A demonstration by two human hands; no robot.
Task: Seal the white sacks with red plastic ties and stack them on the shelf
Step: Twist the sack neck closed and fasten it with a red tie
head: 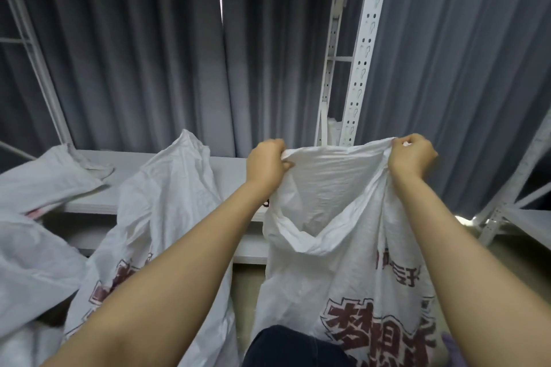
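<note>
A white woven sack (pixel 334 262) with dark red printed characters stands in front of me, its mouth held up and spread wide. My left hand (pixel 267 162) grips the left corner of the rim. My right hand (pixel 413 153) pinches the right corner, level with the left. A second white sack (pixel 167 217) with the same print leans against the grey shelf (pixel 229 170) to the left, its top loose and pointed. No red tie shows anywhere.
Another white sack (pixel 50 179) lies flat on the shelf at far left, and more sacking (pixel 32 271) slumps below it. A perforated white upright (pixel 362 50) rises behind the held sack. Grey curtains (pixel 134 53) hang at the back. My dark-clad knee (pixel 292 348) is at bottom centre.
</note>
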